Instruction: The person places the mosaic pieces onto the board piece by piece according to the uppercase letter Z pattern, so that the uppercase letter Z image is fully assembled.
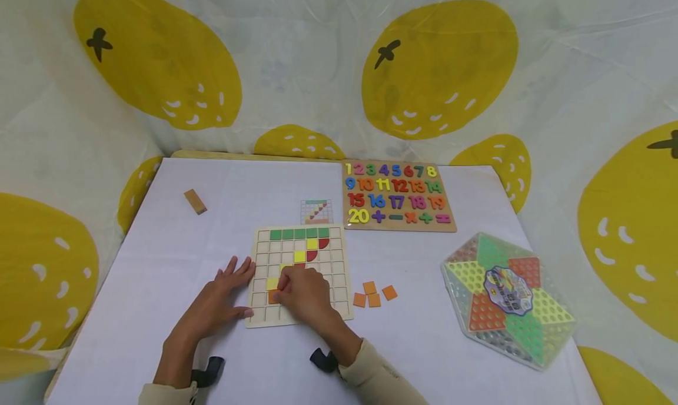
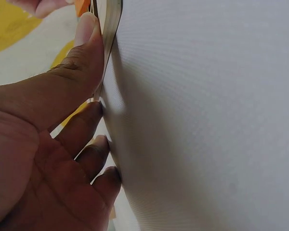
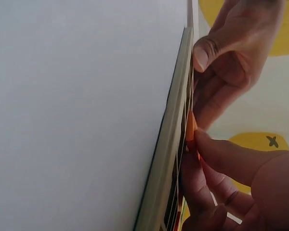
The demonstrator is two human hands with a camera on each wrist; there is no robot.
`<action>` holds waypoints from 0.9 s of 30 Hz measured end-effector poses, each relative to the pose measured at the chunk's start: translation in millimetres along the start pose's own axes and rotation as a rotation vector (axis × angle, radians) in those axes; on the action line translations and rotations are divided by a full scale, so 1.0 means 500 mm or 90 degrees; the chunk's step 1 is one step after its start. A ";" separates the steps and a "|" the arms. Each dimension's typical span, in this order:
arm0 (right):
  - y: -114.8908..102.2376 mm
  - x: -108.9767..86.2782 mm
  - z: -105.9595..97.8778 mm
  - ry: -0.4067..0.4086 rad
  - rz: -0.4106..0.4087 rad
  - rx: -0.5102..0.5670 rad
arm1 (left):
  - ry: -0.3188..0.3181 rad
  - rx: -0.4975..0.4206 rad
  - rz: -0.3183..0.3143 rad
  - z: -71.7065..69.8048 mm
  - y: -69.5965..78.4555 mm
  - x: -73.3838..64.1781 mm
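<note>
A wooden grid board point(image 1: 259, 317) lies on the white table. It carries a row of green square tiles point(image 1: 299, 233), a diagonal of yellow squares point(image 1: 300, 256) and red quarter-round tiles point(image 1: 323, 244). At its lower left, my right hand point(image 1: 306, 291) pinches an orange square tile point(image 1: 273, 296) between thumb and finger. In the right wrist view that orange tile point(image 3: 190, 127) stands tilted against the board's face. My left hand point(image 1: 219, 302) rests along the board's left edge, thumb and fingertips touching it, fingers fairly straight. Several loose orange tiles point(image 1: 374, 300) lie right of the board.
Behind the board lies a small pattern card point(image 1: 316, 212), beside a wooden number board point(image 1: 399, 224) with coloured numerals. A six-sided marble game board point(image 1: 487, 311) sits at the right. A small brown wooden block point(image 1: 195, 202) lies at the back left.
</note>
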State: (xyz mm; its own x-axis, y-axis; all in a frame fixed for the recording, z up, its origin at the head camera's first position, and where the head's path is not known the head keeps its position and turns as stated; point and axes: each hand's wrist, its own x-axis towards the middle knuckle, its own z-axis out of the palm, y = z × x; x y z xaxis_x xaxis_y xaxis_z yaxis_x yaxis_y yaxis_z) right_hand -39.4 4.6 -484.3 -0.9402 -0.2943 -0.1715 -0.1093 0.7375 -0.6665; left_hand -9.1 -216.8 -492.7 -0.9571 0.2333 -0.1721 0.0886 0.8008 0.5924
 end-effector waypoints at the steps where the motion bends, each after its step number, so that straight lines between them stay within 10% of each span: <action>1: -0.003 0.001 0.003 0.003 0.002 -0.011 | -0.001 0.001 -0.001 0.000 0.000 0.000; 18: -0.006 -0.007 0.006 0.009 -0.011 -0.046 | 0.000 0.003 -0.003 0.006 -0.005 0.003; 27: 0.054 -0.031 -0.065 0.047 -0.018 0.006 | 0.006 0.002 -0.003 0.005 -0.001 0.004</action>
State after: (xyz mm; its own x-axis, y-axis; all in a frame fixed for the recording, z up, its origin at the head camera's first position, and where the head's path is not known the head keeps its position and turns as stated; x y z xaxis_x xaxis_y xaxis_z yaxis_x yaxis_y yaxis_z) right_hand -38.2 48.8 -475.8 -0.9578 -0.2701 -0.0987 -0.1344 0.7238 -0.6768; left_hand -10.3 -215.3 -495.2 -0.9600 0.2242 -0.1678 0.0847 0.8036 0.5892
